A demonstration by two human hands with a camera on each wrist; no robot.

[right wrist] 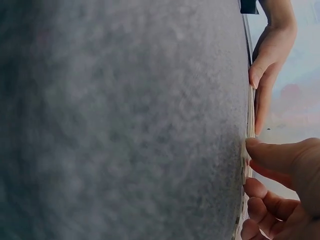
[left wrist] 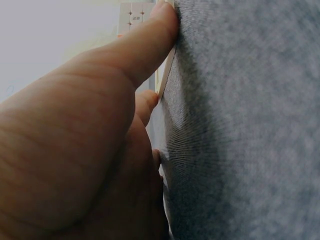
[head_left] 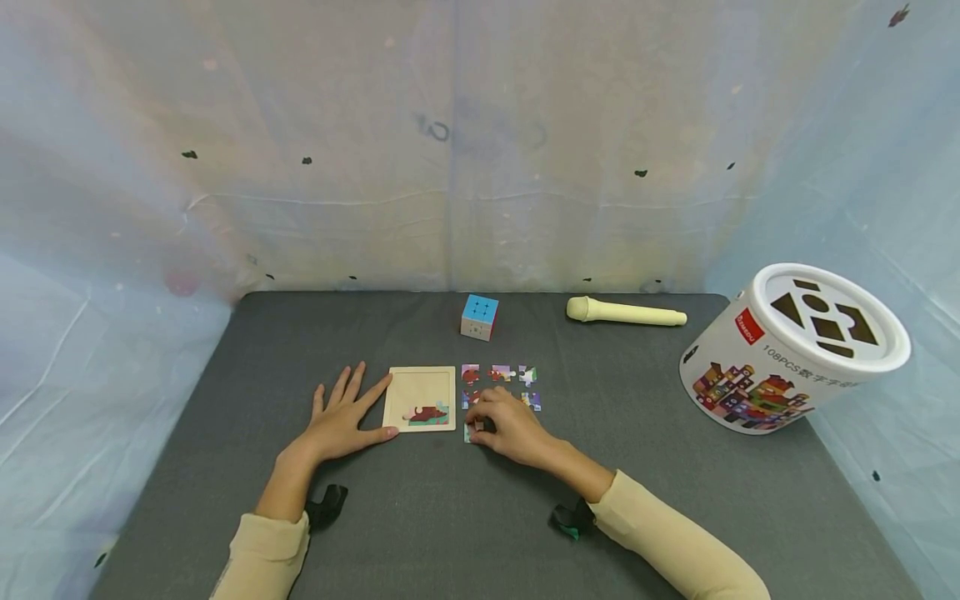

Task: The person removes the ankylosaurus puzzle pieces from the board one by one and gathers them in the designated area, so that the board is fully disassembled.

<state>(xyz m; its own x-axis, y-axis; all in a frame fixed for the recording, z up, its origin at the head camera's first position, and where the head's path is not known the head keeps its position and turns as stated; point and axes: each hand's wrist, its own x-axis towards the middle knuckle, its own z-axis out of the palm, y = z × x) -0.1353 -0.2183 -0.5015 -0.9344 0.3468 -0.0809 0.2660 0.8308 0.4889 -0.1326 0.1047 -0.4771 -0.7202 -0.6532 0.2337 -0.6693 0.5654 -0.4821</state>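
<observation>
A square wooden puzzle tray (head_left: 422, 385) lies on the grey table, with joined puzzle pieces (head_left: 429, 414) at its lower right. My left hand (head_left: 341, 425) is spread flat on the left; its thumb and index finger touch the tray's left edge. Just right of the tray, my right hand (head_left: 513, 429) is bent over rows of loose puzzle pieces (head_left: 501, 373). Its thumb and fingertips pinch a puzzle piece (head_left: 468, 433) at the lower left of those rows, mostly hidden by the fingers. In the right wrist view, a thin piece edge (right wrist: 245, 171) shows between thumb and index finger.
Behind the tray stands a cube puzzle (head_left: 479, 317) with a blue top. A pale yellow toy microphone (head_left: 630, 312) lies near the back edge. On the right is a big white tub (head_left: 780, 358) with shaped holes in its lid. Plastic sheeting (head_left: 450, 167) surrounds the table.
</observation>
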